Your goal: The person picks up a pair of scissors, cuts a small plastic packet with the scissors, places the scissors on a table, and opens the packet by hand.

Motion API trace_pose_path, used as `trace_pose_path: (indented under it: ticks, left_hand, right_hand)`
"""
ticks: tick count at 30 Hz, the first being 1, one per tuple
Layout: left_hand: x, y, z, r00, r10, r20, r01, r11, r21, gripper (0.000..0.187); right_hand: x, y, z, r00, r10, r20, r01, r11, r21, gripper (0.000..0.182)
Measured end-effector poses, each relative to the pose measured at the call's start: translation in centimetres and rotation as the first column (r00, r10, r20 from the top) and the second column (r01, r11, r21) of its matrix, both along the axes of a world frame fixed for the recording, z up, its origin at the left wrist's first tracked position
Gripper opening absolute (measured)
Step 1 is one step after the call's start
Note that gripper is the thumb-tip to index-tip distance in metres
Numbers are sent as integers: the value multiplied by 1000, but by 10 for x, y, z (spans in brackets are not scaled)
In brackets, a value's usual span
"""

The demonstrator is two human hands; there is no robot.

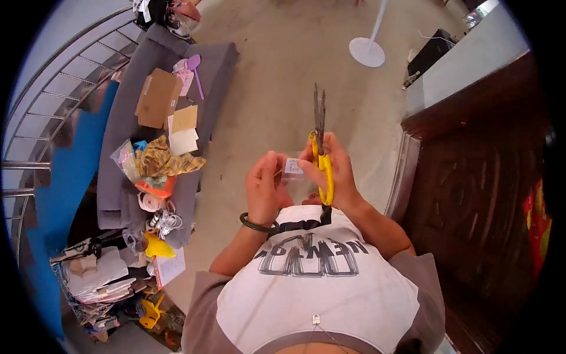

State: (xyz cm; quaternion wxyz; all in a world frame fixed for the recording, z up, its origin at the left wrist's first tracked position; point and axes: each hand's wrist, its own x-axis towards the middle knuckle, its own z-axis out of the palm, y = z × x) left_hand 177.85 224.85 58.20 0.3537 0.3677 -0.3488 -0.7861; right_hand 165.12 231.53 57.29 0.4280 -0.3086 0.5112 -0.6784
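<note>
A small clear plastic packet (291, 177) with a white handwritten label is held up in front of my chest. My left hand (261, 187) pinches it along its left side, and a dark bracelet circles that wrist. My right hand (338, 171) grips a pair of scissors (326, 182) with yellow handles, the worn dark blades pointing away from me and slightly parted. The thumb of the same hand also touches the packet's right edge. The blades are clear of the packet.
Along the left stands a grey sofa (218, 65) with a cardboard box (159, 97), a plaid cloth (159, 158) and a purple fly swatter (194, 64). Behind it curves a metal stair railing (62, 94). A white round stand base (367, 53) is ahead; a carved dark wooden door (471, 212) is right.
</note>
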Motion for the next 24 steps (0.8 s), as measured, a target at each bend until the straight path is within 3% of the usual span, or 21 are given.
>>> trace_pose_path:
  ticks: [3,6,8,12,14,18,21,24]
  left_hand:
    - [-16,-17,-6,978,-67,199,101,981,-168,14]
    - [-31,-46,-24,978,-44,206,83,979,-185,15]
    - [-39,-72,-36,978,-21,209,43,994,-105,12]
    - [-67,-146,-57,979,4,206,-6,1000,9,13]
    - [-82,-191,-67,980,-83,180,95,994,-58,9]
    - [-108,-288,-67,939,-292,182,315,943,-110,7]
    - [-131,-362,-56,957,-235,172,237,971,8,8]
    - [-160,-421,-53,983,-148,109,148,989,13,7]
  right_hand:
    - [-16,-15,-4,995,43,89,-49,996,71,33]
    - [-32,-45,-17,996,33,81,-42,993,107,33]
    - [-44,-70,-27,1000,19,-14,-17,995,97,33]
    - [-73,-140,-45,999,-32,-22,35,992,119,33]
    - [-89,-178,-49,999,-53,0,52,978,200,33]
    - [-124,-270,-52,991,-111,-72,123,974,189,32]
    - [-153,-344,-42,980,-184,-82,197,961,195,29]
    - [-174,-402,-31,984,-174,-25,175,964,201,27]
